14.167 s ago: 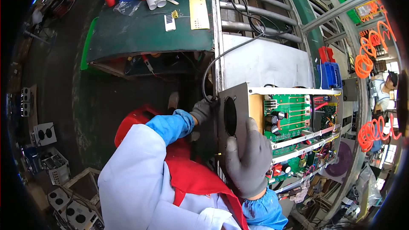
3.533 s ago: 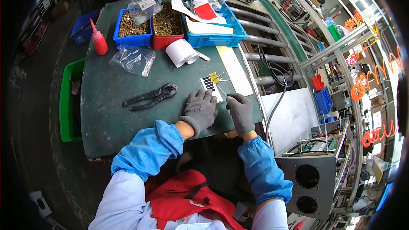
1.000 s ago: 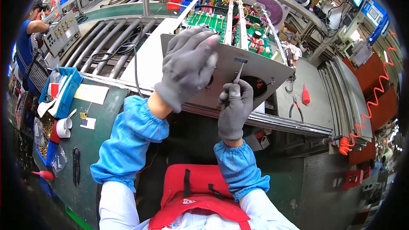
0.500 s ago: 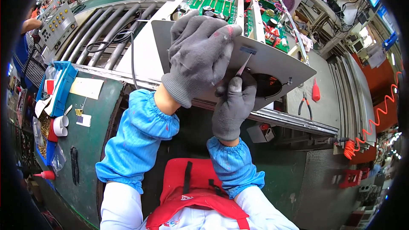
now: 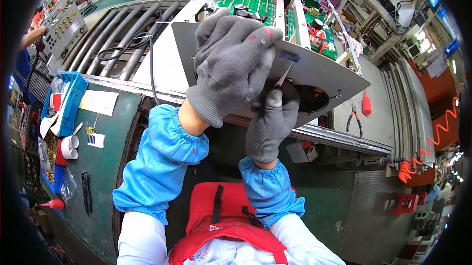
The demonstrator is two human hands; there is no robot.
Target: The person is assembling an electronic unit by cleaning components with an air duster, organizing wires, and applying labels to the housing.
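Note:
A grey metal panel (image 5: 339,78) with a round dark opening (image 5: 313,99) and a small blue-grey rectangle (image 5: 288,57) stands tilted before me. It fronts a frame carrying green circuit boards (image 5: 253,7). My left hand (image 5: 233,61), in a grey glove, is closed over the panel's upper edge; its fingertips are hidden. Lower and to the right, my gloved right hand (image 5: 273,122) pinches a thin, pointed metal tool that looks like tweezers (image 5: 283,76). The tool's tip points up, close under the blue-grey rectangle; whether it touches the panel I cannot tell.
Metal rollers (image 5: 125,44) and a black cable (image 5: 150,58) lie to the left. A blue bin (image 5: 73,103) and white tape rolls (image 5: 70,147) sit on the green bench. Right of the panel are pliers (image 5: 355,122), a red bottle (image 5: 366,104) and a coiled orange hose (image 5: 405,169).
The panel has shifted slightly to the right and down. My right hand and the pointed tool have moved a little to the right with it. My left hand keeps its hold.

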